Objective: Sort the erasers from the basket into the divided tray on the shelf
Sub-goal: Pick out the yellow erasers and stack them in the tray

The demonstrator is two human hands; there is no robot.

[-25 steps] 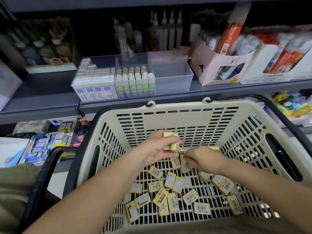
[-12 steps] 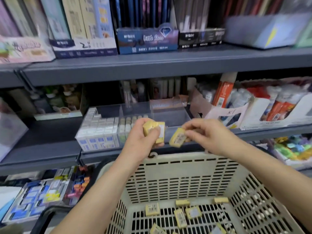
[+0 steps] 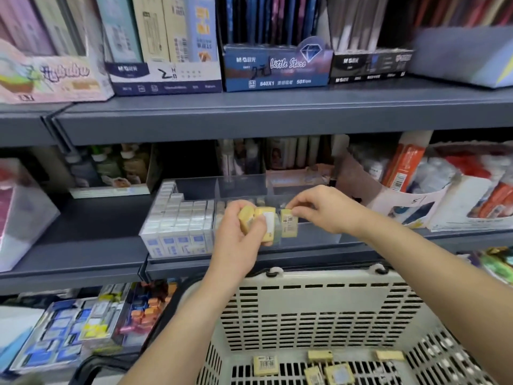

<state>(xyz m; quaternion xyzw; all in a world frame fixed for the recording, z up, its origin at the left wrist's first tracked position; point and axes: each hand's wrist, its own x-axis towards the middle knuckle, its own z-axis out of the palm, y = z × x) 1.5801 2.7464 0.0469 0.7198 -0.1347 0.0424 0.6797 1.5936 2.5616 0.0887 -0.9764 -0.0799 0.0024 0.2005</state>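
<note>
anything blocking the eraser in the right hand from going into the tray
Nothing visible does. The right hand pinches the eraser at the right section of the tray; the left hand holds other erasers beside it.

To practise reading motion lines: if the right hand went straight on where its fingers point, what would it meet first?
Probably the erasers in the left hand; the right hand holds its eraser beside them, depth unclear.

Left hand [image 3: 241, 240] grips yellow erasers [image 3: 256, 222]; right hand [image 3: 323, 209] pinches one eraser [image 3: 288, 227] over divided tray [image 3: 319, 236].
</note>
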